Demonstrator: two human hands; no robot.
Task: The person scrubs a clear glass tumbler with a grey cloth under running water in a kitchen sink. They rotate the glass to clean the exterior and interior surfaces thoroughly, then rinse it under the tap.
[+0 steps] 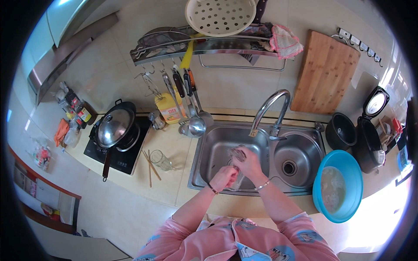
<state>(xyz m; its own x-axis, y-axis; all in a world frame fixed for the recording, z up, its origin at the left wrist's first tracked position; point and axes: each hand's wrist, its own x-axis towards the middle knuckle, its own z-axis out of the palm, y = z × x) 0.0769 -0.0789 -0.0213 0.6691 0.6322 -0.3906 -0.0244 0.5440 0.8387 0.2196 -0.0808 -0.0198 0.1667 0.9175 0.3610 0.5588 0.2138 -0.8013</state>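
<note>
Both my hands are together over the large left basin [214,146] of a stainless steel sink. My right hand [250,162] grips a crumpled grey-brown cloth [237,154], part of which sticks out past the fingers. Curled into a fist, my left hand [224,178] presses against the right one; what it holds inside is hidden. A clear, glass-like object [237,183] shows just below the hands, partly covered by them. The chrome faucet [271,104] arches over the basin, beyond my hands.
A blue plastic basin [354,186] of cloudy water stands at the sink's right. To the left are a glass [160,160], chopsticks [150,168] and a lidded wok [114,129] on a cooktop. Hanging ladles [197,125] reach the sink's back corner. A cutting board [325,73] leans on the wall.
</note>
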